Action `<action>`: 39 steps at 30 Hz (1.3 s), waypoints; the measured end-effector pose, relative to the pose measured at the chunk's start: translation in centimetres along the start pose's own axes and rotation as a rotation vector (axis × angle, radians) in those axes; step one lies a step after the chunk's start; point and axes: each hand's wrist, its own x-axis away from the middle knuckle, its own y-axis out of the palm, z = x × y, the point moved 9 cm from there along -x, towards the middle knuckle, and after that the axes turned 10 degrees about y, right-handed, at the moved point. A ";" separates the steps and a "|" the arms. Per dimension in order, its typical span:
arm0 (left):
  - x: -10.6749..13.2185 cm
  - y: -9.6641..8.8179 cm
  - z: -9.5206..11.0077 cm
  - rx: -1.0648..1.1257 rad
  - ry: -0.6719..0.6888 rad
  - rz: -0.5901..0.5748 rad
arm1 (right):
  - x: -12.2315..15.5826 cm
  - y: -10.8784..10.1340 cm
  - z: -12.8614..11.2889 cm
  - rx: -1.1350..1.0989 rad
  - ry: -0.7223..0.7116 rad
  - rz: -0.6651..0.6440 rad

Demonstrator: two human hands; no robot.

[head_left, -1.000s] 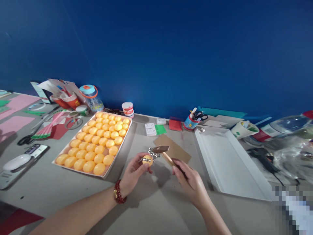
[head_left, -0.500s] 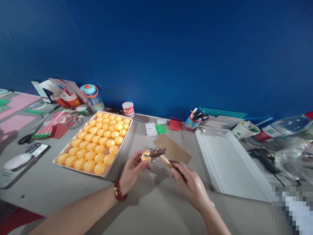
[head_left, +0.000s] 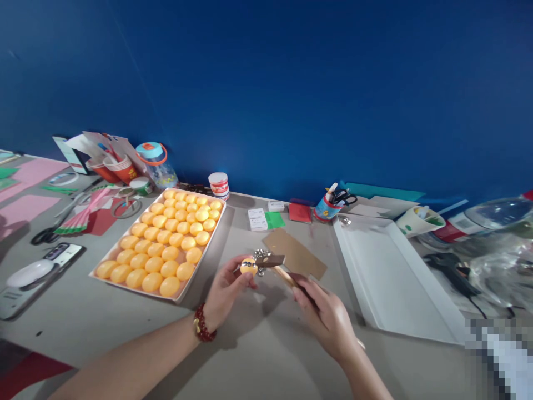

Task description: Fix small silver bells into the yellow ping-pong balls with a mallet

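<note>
Between the fingertips of my left hand point(head_left: 227, 288) is an orange ping-pong ball point(head_left: 249, 271). A short row of shiny silver studs, like thumbtacks, crosses its top. My right hand point(head_left: 323, 314) is closed around the wooden handle of a hammer point(head_left: 270, 260). The dark hammer head lies level at the ball's right side, close to the studs; whether it touches them I cannot tell. Behind the head, a small heap of silver tacks point(head_left: 261, 271) rests on the grey table point(head_left: 250, 355), partly hidden by the hammer and the ball.
A shallow box of orange ping-pong balls point(head_left: 179, 299) sits to the left. On the right lies a white tray point(head_left: 395, 278), with a black glue gun point(head_left: 449, 272) beyond it. Brown cardboard point(head_left: 297, 253) and small white boxes point(head_left: 257, 219) lie ahead, before a blue wall point(head_left: 266, 100).
The hammer head has tipped slightly and shifted a little to the right. My left hand and the ball have stayed nearly in place.
</note>
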 end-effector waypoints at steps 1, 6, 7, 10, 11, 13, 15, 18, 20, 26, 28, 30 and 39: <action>0.0 0.0 0.0 -0.001 -0.003 0.002 | 0.0 0.0 0.0 0.005 -0.002 0.002; 0.0 -0.1 -0.1 -0.014 -0.007 0.006 | -0.1 0.6 0.0 0.052 -0.003 -0.029; 0.0 -0.1 -0.1 -0.022 -0.011 0.008 | -0.1 0.7 0.0 0.057 -0.004 -0.034; 0.0 -0.1 -0.1 -0.032 -0.011 0.010 | -0.1 0.7 0.1 0.056 -0.009 -0.028; 0.0 0.0 -0.1 -0.030 -0.006 0.008 | -0.1 0.6 0.1 0.056 -0.011 -0.020; 0.0 0.0 0.0 -0.026 -0.004 0.010 | 0.0 0.5 0.1 0.065 -0.017 -0.016; 0.0 0.0 0.0 -0.028 -0.010 0.019 | 0.0 0.7 0.0 0.076 -0.024 -0.035; 0.0 0.0 0.1 -0.030 -0.014 0.024 | 0.0 0.9 -0.1 0.079 -0.025 -0.048; -0.1 0.1 0.3 -0.033 -0.007 0.014 | 0.0 0.8 -0.1 0.074 -0.024 -0.031; -0.1 0.1 0.1 -0.054 -0.009 0.004 | 0.0 0.9 -0.2 0.081 -0.028 -0.032; 0.0 0.0 0.0 -0.068 -0.007 -0.007 | 0.0 0.6 -0.2 0.068 -0.029 -0.005; 0.0 0.0 -0.1 -0.076 -0.011 -0.009 | -0.1 0.6 -0.2 0.077 -0.028 -0.009; 0.0 0.1 0.0 -0.050 -0.022 0.010 | 0.1 0.9 -0.3 0.092 -0.038 -0.041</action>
